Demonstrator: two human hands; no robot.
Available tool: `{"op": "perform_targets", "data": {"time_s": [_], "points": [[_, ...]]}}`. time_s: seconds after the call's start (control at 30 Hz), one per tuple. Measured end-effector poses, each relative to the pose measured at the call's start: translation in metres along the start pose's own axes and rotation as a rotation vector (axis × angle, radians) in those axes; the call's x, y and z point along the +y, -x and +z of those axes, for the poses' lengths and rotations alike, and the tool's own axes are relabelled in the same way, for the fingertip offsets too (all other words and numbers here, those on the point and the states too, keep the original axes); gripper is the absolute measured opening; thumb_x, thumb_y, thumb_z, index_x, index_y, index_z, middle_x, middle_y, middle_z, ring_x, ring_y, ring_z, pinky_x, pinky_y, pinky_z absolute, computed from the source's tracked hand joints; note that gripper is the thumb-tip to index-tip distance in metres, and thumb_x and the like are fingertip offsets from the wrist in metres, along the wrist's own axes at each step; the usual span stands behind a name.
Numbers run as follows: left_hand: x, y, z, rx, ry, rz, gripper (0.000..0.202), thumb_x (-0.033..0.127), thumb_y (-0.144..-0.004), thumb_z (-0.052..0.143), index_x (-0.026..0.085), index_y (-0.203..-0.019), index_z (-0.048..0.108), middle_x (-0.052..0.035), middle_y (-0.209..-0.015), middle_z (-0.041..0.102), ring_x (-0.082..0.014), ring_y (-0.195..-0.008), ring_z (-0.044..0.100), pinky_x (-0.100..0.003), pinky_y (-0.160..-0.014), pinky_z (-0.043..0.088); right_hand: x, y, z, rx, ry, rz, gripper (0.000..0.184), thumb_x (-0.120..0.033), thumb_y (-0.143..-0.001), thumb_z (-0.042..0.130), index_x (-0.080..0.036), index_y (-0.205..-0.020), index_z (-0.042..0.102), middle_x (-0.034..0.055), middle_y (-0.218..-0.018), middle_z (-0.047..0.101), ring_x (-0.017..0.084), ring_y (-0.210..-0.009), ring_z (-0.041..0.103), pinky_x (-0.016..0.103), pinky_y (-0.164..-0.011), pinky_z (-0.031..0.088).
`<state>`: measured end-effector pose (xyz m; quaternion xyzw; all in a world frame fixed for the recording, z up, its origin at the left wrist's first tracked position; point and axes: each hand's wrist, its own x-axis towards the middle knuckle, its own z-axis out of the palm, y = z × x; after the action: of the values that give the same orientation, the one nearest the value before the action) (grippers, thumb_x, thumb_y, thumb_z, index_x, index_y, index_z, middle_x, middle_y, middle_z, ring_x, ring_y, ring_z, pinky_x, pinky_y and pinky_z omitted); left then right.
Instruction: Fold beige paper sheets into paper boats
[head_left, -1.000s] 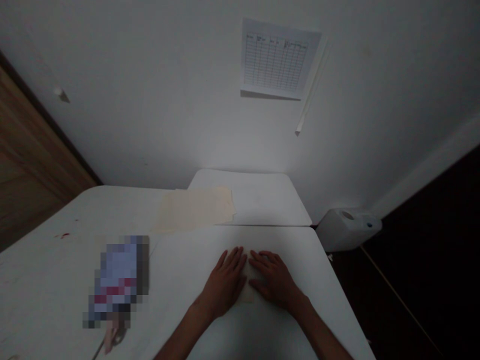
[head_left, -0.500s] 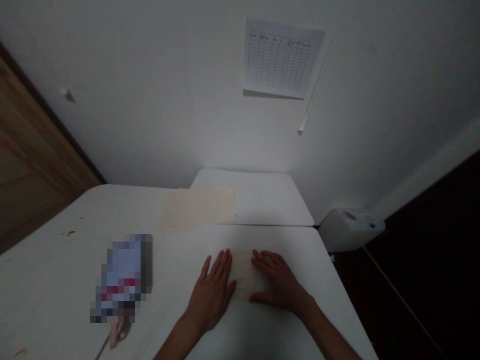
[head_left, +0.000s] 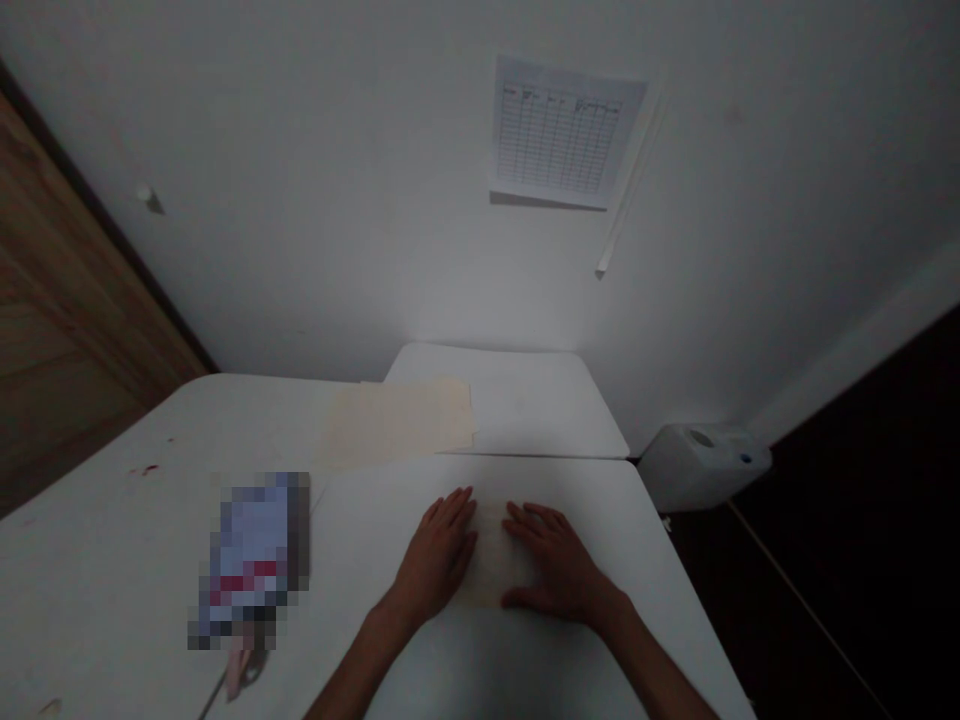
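Note:
A small cream piece of paper [head_left: 495, 560] lies on the white table [head_left: 375, 520] in front of me. My left hand [head_left: 439, 560] rests flat on its left part, fingers stretched out and together. My right hand [head_left: 555, 570] lies flat on its right part, fingers spread forward. Both palms press down on the sheet, and neither hand grips anything.
A stack of cream sheets [head_left: 401, 420] lies farther back on the table. A blurred-out object [head_left: 251, 560] sits at the left, with pink-handled scissors [head_left: 236, 675] below it. A white bin [head_left: 701, 462] stands on the floor at the right. A printed chart [head_left: 562, 135] hangs on the wall.
My left hand slid left off the sheet's middle half a second ago, then came back a little to the right. My right hand has hardly moved.

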<state>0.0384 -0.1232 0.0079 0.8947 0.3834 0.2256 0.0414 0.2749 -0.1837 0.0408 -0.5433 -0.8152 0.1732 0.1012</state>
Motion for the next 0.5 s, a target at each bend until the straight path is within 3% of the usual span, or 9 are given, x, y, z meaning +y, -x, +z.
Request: {"op": "perform_targets", "data": {"time_s": [0.13,0.37,0.5], "points": [[0.005,-0.004,0.01,-0.045,0.015,0.067,0.041,0.026,-0.094,0.043,0.019,-0.134,0.048,-0.0098,-0.145,0.045,-0.0242,-0.135,0.039,-0.048,-0.11,0.034,0.001,-0.001,0.002,-0.021,-0.007,0.005,0.102,-0.073,-0.064,0.068,-0.024,-0.147,0.032,0.0074,-0.153,0.029,0.03,-0.14,0.022,0.047,-0.114,0.015],[0.006,-0.001,0.015,-0.05,-0.02,0.02,0.043,0.03,-0.092,0.049,0.018,-0.133,0.047,-0.0124,-0.146,0.042,-0.0267,-0.136,0.037,-0.049,-0.11,0.033,0.004,-0.001,0.005,0.028,0.002,-0.002,0.097,-0.068,-0.063,0.071,-0.023,-0.143,0.04,0.0079,-0.153,0.03,0.03,-0.138,0.026,0.047,-0.112,0.02],[0.006,0.0,0.016,-0.036,-0.018,0.005,0.044,0.031,-0.091,0.05,0.018,-0.133,0.046,-0.0125,-0.145,0.044,-0.0281,-0.135,0.038,-0.05,-0.109,0.033,0.006,-0.01,0.004,0.085,-0.022,0.022,0.077,-0.054,-0.074,0.069,-0.024,-0.14,0.043,0.0072,-0.149,0.038,0.027,-0.134,0.034,0.045,-0.11,0.025]]}}
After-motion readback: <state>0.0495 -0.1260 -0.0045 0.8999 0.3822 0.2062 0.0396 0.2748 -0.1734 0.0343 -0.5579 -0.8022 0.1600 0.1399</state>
